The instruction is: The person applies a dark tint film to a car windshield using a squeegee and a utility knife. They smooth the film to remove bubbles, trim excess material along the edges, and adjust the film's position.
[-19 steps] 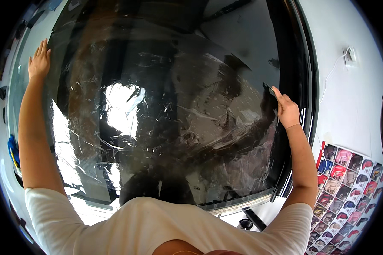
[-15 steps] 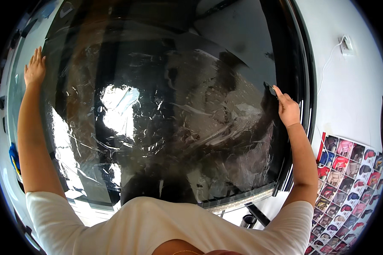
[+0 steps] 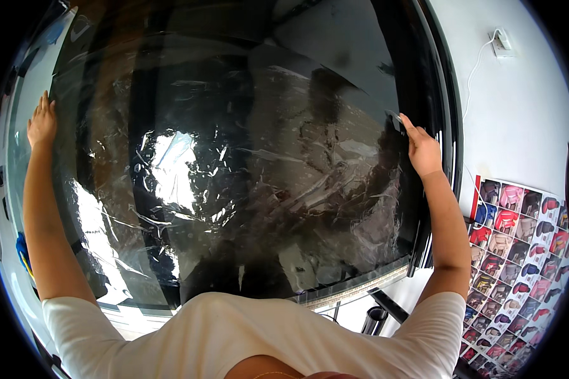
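A wide sheet of dark, glossy film [image 3: 215,189], wrinkled and creased with bright reflections, is spread in front of me. My left hand [image 3: 42,124] lies flat at the film's left edge, fingers stretched out and holding nothing. At the right side, my right hand [image 3: 422,144] closes on a small flat scraper [image 3: 395,118] near the film's right border, index finger extended along it. Part of the scraper is hidden by the fingers, and its surface catches the light.
A ruler-like strip [image 3: 360,286] runs along the near edge. On the right are a white wall with a socket and plugged-in cable [image 3: 503,44] and a poster of car seat pictures [image 3: 518,252]. A blue and yellow item [image 3: 24,252] lies at far left.
The view has shifted slightly. My right hand and the scraper have moved a little up along the film's right side, and the scraper's tilt differs. My left hand remains flat at the left edge.
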The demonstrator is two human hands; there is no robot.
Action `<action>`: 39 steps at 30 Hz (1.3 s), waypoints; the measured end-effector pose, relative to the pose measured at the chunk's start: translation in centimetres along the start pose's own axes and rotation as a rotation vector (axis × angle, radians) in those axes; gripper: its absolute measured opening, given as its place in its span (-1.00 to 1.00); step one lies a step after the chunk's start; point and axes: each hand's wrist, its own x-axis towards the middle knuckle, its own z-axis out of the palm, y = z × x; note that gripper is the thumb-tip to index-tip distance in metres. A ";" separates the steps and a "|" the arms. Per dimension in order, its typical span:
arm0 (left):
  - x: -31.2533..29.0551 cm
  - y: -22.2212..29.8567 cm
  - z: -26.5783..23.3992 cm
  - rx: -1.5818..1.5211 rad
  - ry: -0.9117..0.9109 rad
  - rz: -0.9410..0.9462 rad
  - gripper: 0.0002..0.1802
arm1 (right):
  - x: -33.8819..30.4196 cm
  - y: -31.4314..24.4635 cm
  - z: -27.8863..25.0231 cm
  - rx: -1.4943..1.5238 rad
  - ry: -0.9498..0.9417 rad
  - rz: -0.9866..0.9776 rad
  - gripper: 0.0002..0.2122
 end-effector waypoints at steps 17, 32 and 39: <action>-9.2 -8.7 6.6 -0.505 -0.005 -0.286 -0.20 | -2.0 -3.8 2.3 0.027 0.137 0.216 -0.46; -16.4 -12.9 3.8 -1.064 -0.394 -0.491 -0.64 | -1.9 -4.8 -0.5 0.002 0.028 0.260 -0.51; -18.3 -14.2 2.6 -1.389 -0.513 -0.664 -0.70 | -2.1 -1.9 1.9 0.038 0.038 0.206 -0.47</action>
